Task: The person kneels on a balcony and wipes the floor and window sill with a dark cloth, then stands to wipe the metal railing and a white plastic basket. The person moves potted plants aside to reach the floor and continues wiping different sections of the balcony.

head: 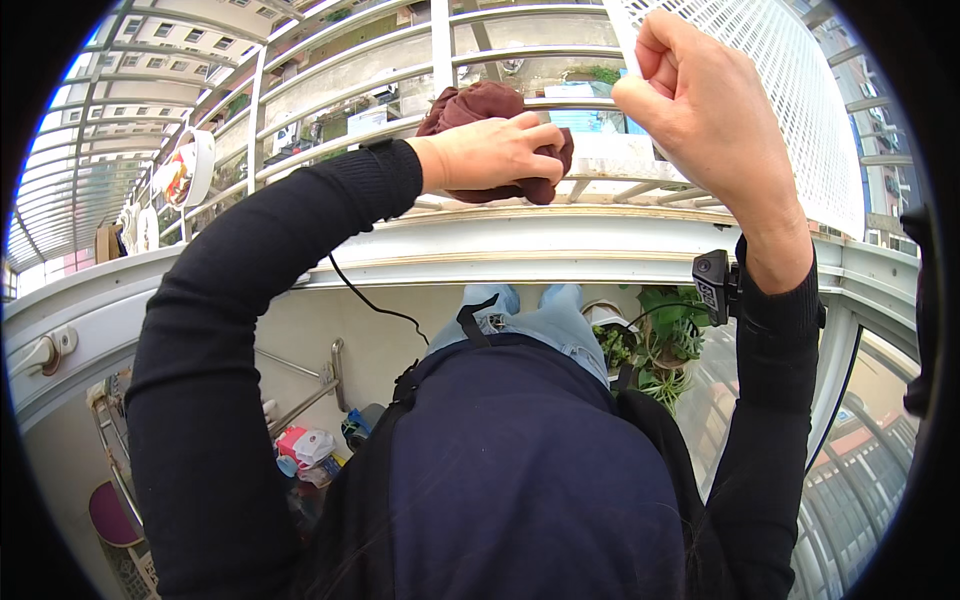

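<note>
My left hand [499, 154] is closed around a bunched brown cloth [480, 101], just beyond the window sill and against the metal railing bars [525, 52]. Parts of the cloth stick out above and below my fingers. To the right, my right hand [712, 112] is raised, its fingers curled around the near edge of a white perforated panel [795, 97]. That panel stands tilted within the outer window cage. The fingertips of my right hand are partly hidden behind the edge.
The white window frame [510, 251] runs between my body and the cage. A window handle [49, 352] sits at left, and a white round container [196, 169] by the left bars. Potted plants [667, 330] stand below right. A black cable [375, 304] hangs under my left arm.
</note>
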